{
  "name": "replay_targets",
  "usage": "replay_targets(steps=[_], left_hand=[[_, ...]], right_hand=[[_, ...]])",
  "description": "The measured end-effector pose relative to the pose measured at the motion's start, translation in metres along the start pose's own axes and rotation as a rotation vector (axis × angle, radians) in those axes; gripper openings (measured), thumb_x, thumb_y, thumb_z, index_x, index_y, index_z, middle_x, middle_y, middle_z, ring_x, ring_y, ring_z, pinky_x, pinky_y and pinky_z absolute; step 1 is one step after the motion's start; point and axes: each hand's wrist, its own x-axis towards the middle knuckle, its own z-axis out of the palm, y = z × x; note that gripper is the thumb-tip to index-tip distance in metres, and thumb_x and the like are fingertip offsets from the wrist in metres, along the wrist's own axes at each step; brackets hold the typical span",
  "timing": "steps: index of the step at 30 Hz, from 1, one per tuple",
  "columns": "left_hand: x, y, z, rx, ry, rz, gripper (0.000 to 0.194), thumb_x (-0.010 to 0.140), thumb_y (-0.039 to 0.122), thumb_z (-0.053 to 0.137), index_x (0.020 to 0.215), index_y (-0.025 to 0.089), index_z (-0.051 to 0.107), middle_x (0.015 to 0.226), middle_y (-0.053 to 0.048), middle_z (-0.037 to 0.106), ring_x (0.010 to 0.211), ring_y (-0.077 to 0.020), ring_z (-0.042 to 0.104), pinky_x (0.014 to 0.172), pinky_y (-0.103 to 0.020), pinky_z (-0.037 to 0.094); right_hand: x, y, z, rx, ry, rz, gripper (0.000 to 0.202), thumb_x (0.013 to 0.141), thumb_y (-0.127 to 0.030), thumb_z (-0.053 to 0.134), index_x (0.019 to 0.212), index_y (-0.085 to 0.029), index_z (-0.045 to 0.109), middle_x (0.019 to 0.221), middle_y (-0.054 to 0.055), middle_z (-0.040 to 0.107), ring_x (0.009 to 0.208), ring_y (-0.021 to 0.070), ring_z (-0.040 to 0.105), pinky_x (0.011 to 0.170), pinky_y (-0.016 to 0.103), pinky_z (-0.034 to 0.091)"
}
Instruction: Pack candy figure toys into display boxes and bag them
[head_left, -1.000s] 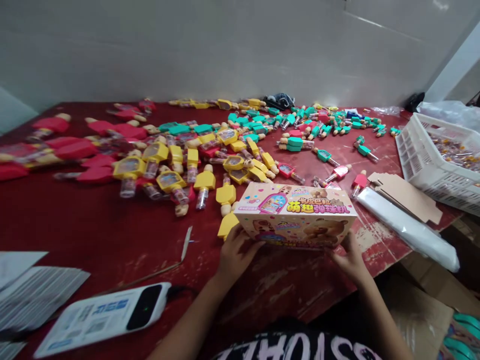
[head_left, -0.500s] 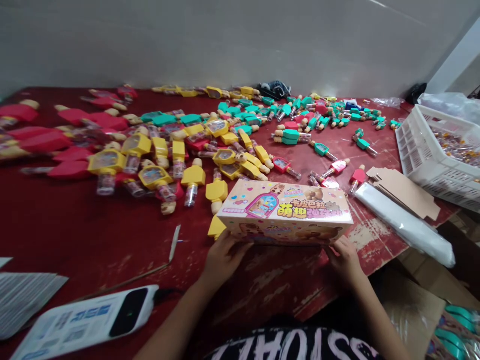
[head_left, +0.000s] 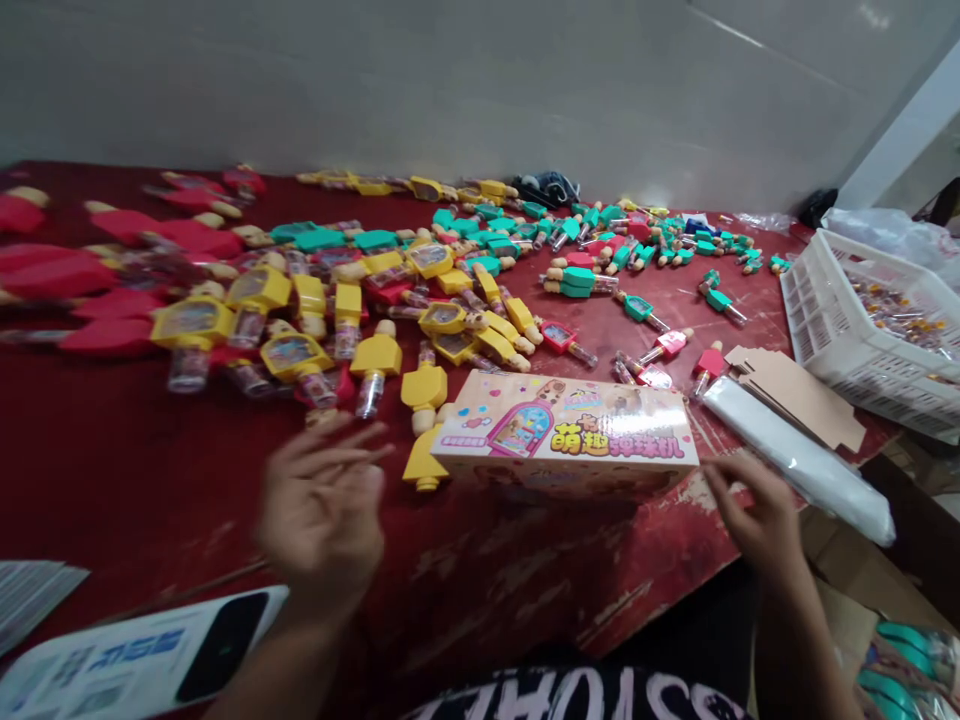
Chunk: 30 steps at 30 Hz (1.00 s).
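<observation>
A printed cardboard box [head_left: 570, 425] with pink and yellow lettering rests on the red table in front of me. My left hand [head_left: 326, 500] is raised to the left of the box, apart from it, blurred, with fingers spread and nothing in them. Close to the box's right end is my right hand [head_left: 754, 505], fingers apart; whether a fingertip touches the box I cannot tell. Just behind my left hand lie yellow paddle-shaped toys [head_left: 375, 358] with clear tubes of candy. Another yellow toy [head_left: 426, 460] lies against the box's left end.
Red toys [head_left: 120, 335] are heaped at the left, green toys [head_left: 574, 282] farther back. At the right stand a white plastic basket [head_left: 832, 310], flat cardboard pieces [head_left: 799, 395] and a clear plastic roll [head_left: 799, 460]. A white card with a black phone-like object [head_left: 221, 645] lies front left.
Both hands have come away from the box's lower corners. The left has moved left and up, the right outward to the right. The box stays on the table; the view has shifted slightly.
</observation>
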Motion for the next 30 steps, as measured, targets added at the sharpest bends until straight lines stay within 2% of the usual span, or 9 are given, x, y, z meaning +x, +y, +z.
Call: replay_targets(steps=[1, 3, 7, 9, 11, 18, 22, 26, 30], left_hand=[[0.012, 0.013, 0.004, -0.085, 0.127, 0.101, 0.016, 0.080, 0.028, 0.060, 0.088, 0.015, 0.057, 0.116, -0.010, 0.059, 0.092, -0.0207, 0.066, 0.069, -0.031, 0.057], [0.031, 0.042, 0.015, -0.120, 0.162, 0.381, 0.022, 0.079, 0.030, 0.061, 0.096, 0.016, 0.059, 0.115, -0.008, 0.059, 0.096, -0.0200, 0.064, 0.076, -0.032, 0.055], [0.040, 0.082, 0.044, 0.357, -0.346, 0.676, 0.027, 0.088, 0.030, 0.051, 0.112, 0.020, 0.056, 0.127, -0.010, 0.053, 0.120, -0.0266, 0.050, 0.101, -0.048, 0.041], [0.034, 0.087, 0.056, 0.598, -0.593, 0.678, 0.035, 0.093, 0.035, 0.039, 0.121, 0.020, 0.053, 0.129, -0.013, 0.053, 0.123, -0.0305, 0.047, 0.102, -0.054, 0.038], [0.027, 0.083, 0.063, 0.697, -0.710, 0.648, 0.045, 0.093, 0.041, 0.033, 0.129, 0.019, 0.049, 0.131, -0.015, 0.052, 0.124, -0.0341, 0.046, 0.101, -0.057, 0.037], [0.021, 0.075, 0.065, 0.702, -0.768, 0.586, 0.052, 0.089, 0.043, 0.035, 0.132, 0.017, 0.047, 0.138, -0.017, 0.046, 0.126, -0.0383, 0.042, 0.102, -0.062, 0.032], [0.031, 0.091, 0.073, 0.697, -0.780, 0.559, 0.044, 0.086, 0.039, 0.039, 0.116, 0.015, 0.060, 0.123, -0.016, 0.058, 0.114, -0.0368, 0.052, 0.095, -0.057, 0.039], [0.055, 0.119, 0.085, 0.815, -0.945, 0.511, 0.039, 0.091, 0.039, 0.035, 0.094, 0.016, 0.066, 0.093, -0.012, 0.067, 0.091, -0.0292, 0.062, 0.093, -0.052, 0.041], [0.087, 0.131, 0.106, 0.946, -1.134, 0.467, 0.037, 0.093, 0.028, 0.031, 0.094, 0.012, 0.065, 0.088, -0.014, 0.068, 0.083, -0.0283, 0.064, 0.077, -0.041, 0.046]], right_hand=[[0.013, -0.015, -0.009, -0.004, 0.141, -0.014, 0.009, 0.085, -0.017, 0.058, 0.089, -0.020, 0.065, 0.075, 0.001, 0.065, 0.066, 0.0136, 0.060, 0.061, 0.024, 0.046], [0.038, -0.044, -0.016, 0.005, 0.293, -0.133, 0.010, 0.086, -0.016, 0.058, 0.090, -0.021, 0.064, 0.079, 0.001, 0.064, 0.071, 0.0143, 0.059, 0.065, 0.027, 0.046], [0.076, -0.071, 0.013, -0.246, 0.164, -0.314, 0.018, 0.089, -0.028, 0.053, 0.097, -0.017, 0.065, 0.091, 0.008, 0.065, 0.087, 0.0213, 0.058, 0.079, 0.037, 0.046], [0.083, -0.065, 0.033, -0.377, 0.011, -0.242, 0.031, 0.092, -0.037, 0.047, 0.105, -0.015, 0.064, 0.102, 0.013, 0.064, 0.097, 0.0268, 0.056, 0.085, 0.044, 0.045], [0.083, -0.055, 0.046, -0.422, -0.145, -0.151, 0.040, 0.093, -0.044, 0.041, 0.114, -0.016, 0.060, 0.110, 0.014, 0.062, 0.103, 0.0301, 0.054, 0.087, 0.047, 0.044], [0.077, -0.041, 0.051, -0.341, -0.313, -0.084, 0.052, 0.092, -0.048, 0.039, 0.133, -0.017, 0.047, 0.130, 0.015, 0.053, 0.125, 0.0390, 0.041, 0.104, 0.058, 0.026], [0.082, -0.045, 0.046, -0.432, -0.389, -0.110, 0.065, 0.088, -0.057, 0.044, 0.135, -0.013, 0.043, 0.128, 0.019, 0.054, 0.117, 0.0379, 0.047, 0.097, 0.054, 0.035], [0.111, -0.049, 0.035, -0.508, -0.569, -0.102, 0.052, 0.094, -0.055, 0.032, 0.111, -0.016, 0.060, 0.107, 0.014, 0.065, 0.100, 0.0306, 0.059, 0.088, 0.045, 0.040], [0.149, -0.051, 0.039, -0.386, -0.663, 0.147, 0.062, 0.097, -0.054, 0.021, 0.069, -0.017, 0.063, 0.065, 0.008, 0.065, 0.066, 0.0191, 0.062, 0.069, 0.030, 0.043]])
